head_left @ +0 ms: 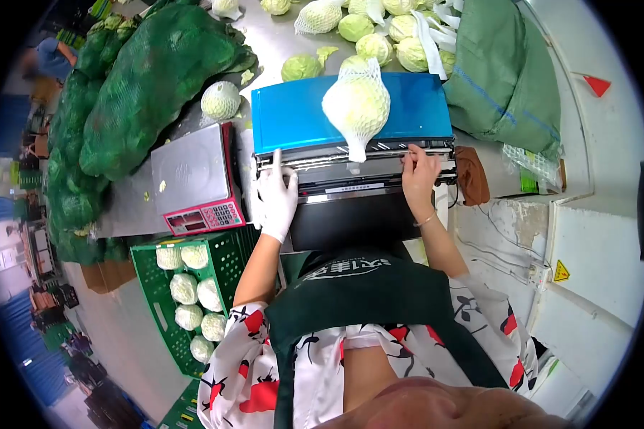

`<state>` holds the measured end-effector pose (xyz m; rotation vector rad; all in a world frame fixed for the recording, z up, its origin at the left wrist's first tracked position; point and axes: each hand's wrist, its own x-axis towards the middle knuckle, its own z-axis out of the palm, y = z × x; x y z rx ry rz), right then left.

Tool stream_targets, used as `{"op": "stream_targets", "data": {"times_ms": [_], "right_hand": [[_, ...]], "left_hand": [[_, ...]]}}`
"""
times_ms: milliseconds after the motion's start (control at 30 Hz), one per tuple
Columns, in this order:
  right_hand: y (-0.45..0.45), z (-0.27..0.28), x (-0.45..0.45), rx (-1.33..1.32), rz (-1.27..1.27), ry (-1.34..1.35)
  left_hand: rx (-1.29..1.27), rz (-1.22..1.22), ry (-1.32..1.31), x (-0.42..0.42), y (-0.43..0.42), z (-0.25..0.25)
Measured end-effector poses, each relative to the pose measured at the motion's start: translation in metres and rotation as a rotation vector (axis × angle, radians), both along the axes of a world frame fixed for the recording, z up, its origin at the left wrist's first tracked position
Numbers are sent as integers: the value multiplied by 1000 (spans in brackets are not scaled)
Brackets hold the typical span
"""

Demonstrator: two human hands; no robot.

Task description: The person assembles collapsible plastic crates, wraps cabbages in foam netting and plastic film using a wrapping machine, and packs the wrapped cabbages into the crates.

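A blue-topped machine (286, 114) with metal bars and a black front plate (350, 222) stands right before me. My left hand (277, 196), in a white glove, rests at the left end of the bars, its index finger stretched out and thumb apart. At the right end, my bare right hand (420, 179) has its fingers bent close together at the bars. Whether they pinch a thin edge there, I cannot make out. On the blue top, between and beyond both hands, lies a cabbage in a white foam net (356, 104), its net tail hanging over the bars.
Left of the machine is a red scale (193, 171); below it, a green crate (154, 300) holds several netted cabbages. Green mesh sacks (150, 86) lie at the far left. Loose cabbages (374, 48) and a green sack (504, 71) are at the back. A netted cabbage (220, 100) sits beyond the scale.
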<state>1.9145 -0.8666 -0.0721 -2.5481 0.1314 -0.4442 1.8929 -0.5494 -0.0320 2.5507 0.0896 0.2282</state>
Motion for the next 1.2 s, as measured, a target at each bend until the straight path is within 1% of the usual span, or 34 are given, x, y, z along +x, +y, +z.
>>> {"op": "stream_targets", "data": {"times_ms": [33, 67, 100, 133, 167, 200, 233, 267, 333, 367, 400, 433, 467, 500, 533, 567, 600, 667, 733, 800, 867, 900, 967, 1000, 1067, 1133, 1167, 1200], "right_hand": [[8, 23, 0, 175, 42, 45], [7, 44, -3, 476, 76, 113], [4, 63, -10, 777, 107, 184], [0, 82, -18, 1077, 133, 254], [-12, 100, -30, 1134, 176, 232], [-28, 118, -36, 1154, 279, 210], [-44, 137, -43, 1176, 374, 190], [-53, 146, -46, 1194, 472, 163], [-57, 149, -39, 934, 203, 202], [-58, 149, -31, 801, 76, 214], [-57, 144, -24, 610, 112, 158], [-55, 134, -19, 418, 144, 104], [-53, 122, -15, 227, 170, 56], [-52, 113, -8, 93, 262, -41], [-53, 104, -3, 41, 278, -57], [-56, 95, 0, -14, 289, -71], [-59, 88, 2, -71, 298, -84], [-64, 83, 7, -149, 252, -41], [-66, 81, 11, -248, 218, -12], [-70, 59, 16, -310, 225, 6], [-61, 45, 21, -417, 245, -25], [-56, 39, 24, -456, 274, -7], [-44, 42, 26, -508, 250, 96], [-40, 45, 28, -534, 242, 146], [-34, 43, 30, -515, 250, 145], [-31, 42, 33, -506, 271, 163], [-29, 34, 34, -495, 291, 95], [-29, 26, 35, -409, 284, 99]], "left_hand": [[-178, -62, -1, 3, 4, -12], [-356, -123, -2, 4, 8, -24], [-761, -77, 146, -1, 2, 5], [-1025, -166, 262, -7, 8, 31], [-1050, -263, 298, -14, 16, 53], [-1074, -363, 339, -21, 24, 72], [-1017, -413, 320, -25, 30, 90], [-948, -420, 274, -26, 41, 88], [-886, -88, 203, -19, 42, 83], [-662, -86, 61, -14, 44, 77], [-435, -83, -81, -8, 48, 68], [-442, -83, -106, -5, 49, 57], [-257, -120, -132, 1, 49, 52], [-178, -139, -107, 3, 48, 47], [-100, -162, -84, 7, 45, 41], [35, -195, -60, 10, 43, 36], [117, -265, -128, 14, 41, 32], [150, -270, -137, 17, 38, 30], [179, -182, -45, 19, 39, 30], [178, -166, 8, 20, 43, 18], [169, -241, 105, 24, 39, 19], [165, -275, 157, 28, 38, 19], [247, -365, 194, 34, 36, 24], [277, -404, 230, 37, 35, 28], [304, -434, 395, 46, 31, 39], [242, -521, 328, 55, 38, 22], [229, -574, 270, 59, 38, 15], [2, -462, 446, 60, 38, 11]]}}
